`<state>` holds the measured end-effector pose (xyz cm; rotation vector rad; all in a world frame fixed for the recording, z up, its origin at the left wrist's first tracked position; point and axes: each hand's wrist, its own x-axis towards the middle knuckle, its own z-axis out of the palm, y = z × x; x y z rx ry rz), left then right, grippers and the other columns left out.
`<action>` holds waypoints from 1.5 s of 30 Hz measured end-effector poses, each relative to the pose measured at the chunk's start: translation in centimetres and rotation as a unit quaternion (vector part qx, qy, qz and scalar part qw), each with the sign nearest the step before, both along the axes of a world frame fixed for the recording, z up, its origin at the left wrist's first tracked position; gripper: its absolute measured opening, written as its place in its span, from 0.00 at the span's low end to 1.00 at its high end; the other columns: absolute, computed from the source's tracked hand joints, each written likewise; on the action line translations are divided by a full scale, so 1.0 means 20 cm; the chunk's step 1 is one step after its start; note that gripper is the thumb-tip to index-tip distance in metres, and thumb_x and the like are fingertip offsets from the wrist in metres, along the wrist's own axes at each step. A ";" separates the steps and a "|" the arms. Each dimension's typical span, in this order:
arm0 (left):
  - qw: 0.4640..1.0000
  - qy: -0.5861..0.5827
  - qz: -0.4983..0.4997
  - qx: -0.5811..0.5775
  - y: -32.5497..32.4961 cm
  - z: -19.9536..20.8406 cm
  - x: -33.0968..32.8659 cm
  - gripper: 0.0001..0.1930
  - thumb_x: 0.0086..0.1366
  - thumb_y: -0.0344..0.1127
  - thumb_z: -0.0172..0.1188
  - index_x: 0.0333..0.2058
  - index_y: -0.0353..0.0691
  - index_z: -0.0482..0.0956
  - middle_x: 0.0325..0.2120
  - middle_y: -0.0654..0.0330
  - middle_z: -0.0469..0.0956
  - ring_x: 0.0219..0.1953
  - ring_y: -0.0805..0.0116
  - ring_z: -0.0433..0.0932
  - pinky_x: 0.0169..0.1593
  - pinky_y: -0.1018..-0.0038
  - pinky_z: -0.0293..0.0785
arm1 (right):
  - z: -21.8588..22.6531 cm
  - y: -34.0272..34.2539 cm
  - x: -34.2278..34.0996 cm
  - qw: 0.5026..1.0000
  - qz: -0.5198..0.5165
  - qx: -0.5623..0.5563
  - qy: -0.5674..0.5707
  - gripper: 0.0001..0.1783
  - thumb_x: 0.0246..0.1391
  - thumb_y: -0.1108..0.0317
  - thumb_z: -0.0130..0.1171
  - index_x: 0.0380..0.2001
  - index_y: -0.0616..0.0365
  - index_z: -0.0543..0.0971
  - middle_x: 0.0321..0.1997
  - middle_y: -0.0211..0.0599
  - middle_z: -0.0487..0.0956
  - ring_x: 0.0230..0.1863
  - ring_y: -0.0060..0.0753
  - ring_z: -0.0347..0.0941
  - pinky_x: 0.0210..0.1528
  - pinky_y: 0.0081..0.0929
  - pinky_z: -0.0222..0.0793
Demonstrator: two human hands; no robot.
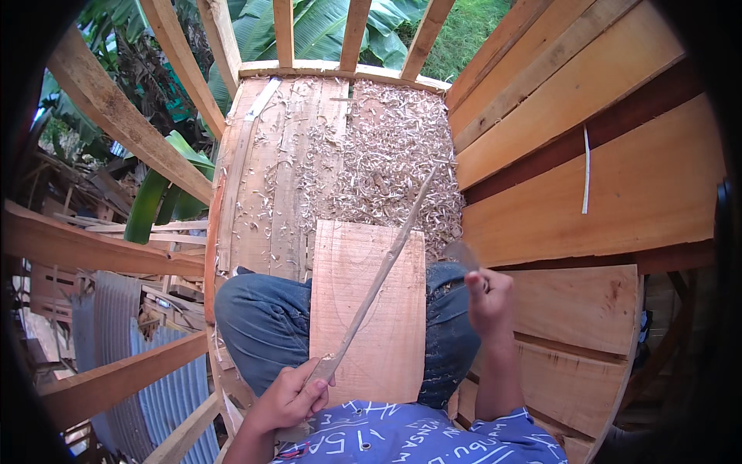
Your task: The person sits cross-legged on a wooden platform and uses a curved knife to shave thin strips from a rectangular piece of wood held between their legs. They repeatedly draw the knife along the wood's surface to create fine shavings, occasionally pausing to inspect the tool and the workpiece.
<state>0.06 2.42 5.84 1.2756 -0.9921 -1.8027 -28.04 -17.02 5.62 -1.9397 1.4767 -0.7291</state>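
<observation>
My left hand (291, 394) is closed round the lower end of a long, slightly crooked wooden stick (379, 277). The stick slants up and away to the right, over a flat wooden board (332, 267) that rests across my lap. A pale, bare patch shows on the stick just above my fingers. Above my right thigh, my right hand (492, 298) is closed on a knife, apart from the stick. Its blade (461, 255) is smeared by motion, and the handle is mostly hidden in my fist.
Curled wood shavings (398, 155) cover much of the plank floor (251, 201) ahead. A plank wall (587, 201) stands close on my right, and open wooden rails (116, 108) on the left. Corrugated metal sheets (166, 371) lean outside, with banana leaves (317, 42) beyond the far end.
</observation>
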 end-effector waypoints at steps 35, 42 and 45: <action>0.921 -0.376 0.097 -0.035 0.18 0.06 -0.20 0.16 0.68 0.42 0.50 0.46 0.35 0.68 0.20 0.45 0.76 0.24 0.42 0.78 0.28 0.54 0.71 | 0.04 -0.20 -0.06 0.993 -0.069 -0.052 0.081 0.42 0.53 0.31 0.54 0.12 0.65 0.68 0.09 0.44 0.62 0.12 0.45 0.58 0.19 0.38 0.55; 0.935 -0.336 0.086 -0.070 0.12 0.04 -0.26 0.17 0.66 0.41 0.54 0.45 0.34 0.68 0.19 0.45 0.76 0.22 0.42 0.78 0.26 0.55 0.72 | -0.02 0.14 0.23 0.982 0.140 -0.054 0.113 0.34 0.47 0.36 0.63 0.13 0.60 0.72 0.10 0.43 0.68 0.14 0.48 0.69 0.19 0.38 0.63; 0.935 -0.348 0.028 -0.064 0.18 0.04 -0.28 0.16 0.66 0.41 0.55 0.44 0.34 0.68 0.18 0.46 0.76 0.21 0.42 0.78 0.25 0.56 0.72 | -0.07 -0.15 0.08 0.995 -0.045 -0.040 0.078 0.36 0.51 0.38 0.60 0.13 0.63 0.71 0.08 0.43 0.65 0.12 0.45 0.64 0.18 0.38 0.59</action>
